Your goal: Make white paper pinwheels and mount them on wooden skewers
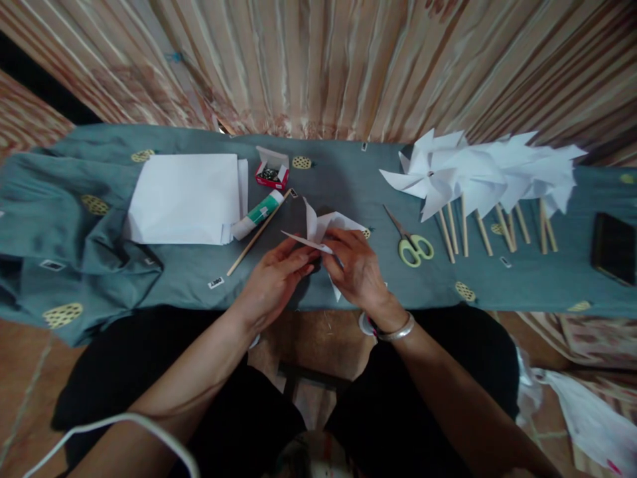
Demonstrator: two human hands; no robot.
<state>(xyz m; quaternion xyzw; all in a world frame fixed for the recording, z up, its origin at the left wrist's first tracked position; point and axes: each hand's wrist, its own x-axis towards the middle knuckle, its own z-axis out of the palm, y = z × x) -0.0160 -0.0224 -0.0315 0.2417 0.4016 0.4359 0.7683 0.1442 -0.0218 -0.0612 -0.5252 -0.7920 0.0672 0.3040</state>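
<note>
Near the table's front edge, a white paper pinwheel with curled blades is between my two hands. My left hand pinches a blade of it from the left, fingers partly under the paper. From the right, my right hand presses its fingers on the pinwheel's middle; the thumb side is partly hidden by paper. A wooden stick lies to the left, leaning along a green and white glue tube. Green-handled scissors rest to the right of my right hand.
A stack of white paper lies at the left. Behind the glue stands a small open red box of metal pins. Several finished pinwheels on sticks overlap at the right. A dark phone lies near the cloth-covered table's right end.
</note>
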